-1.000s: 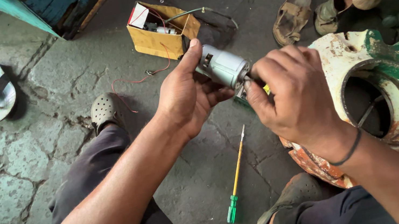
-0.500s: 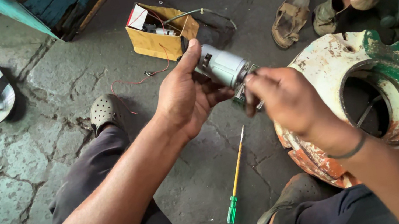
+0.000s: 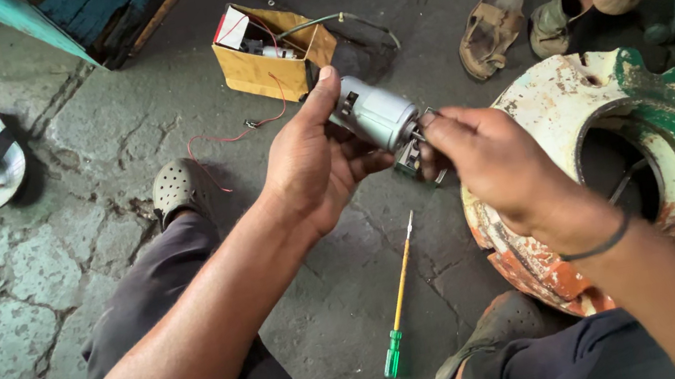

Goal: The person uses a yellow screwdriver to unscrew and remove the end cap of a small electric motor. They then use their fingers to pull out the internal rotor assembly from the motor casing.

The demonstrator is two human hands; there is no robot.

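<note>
Hands met above the stone floor (image 3: 26,309): left hand (image 3: 310,166) clasped the small grey motor (image 3: 377,115), right hand (image 3: 489,158) pinched its end fitting. A loose pinch could drop it beside the screwdriver (image 3: 400,297).

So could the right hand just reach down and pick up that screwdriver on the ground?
Probably yes. The screwdriver lies bare on the stone floor, just below the right hand, nothing covering it. But that hand's fingers are busy at the end of the small motor and would have to let go first.
</note>
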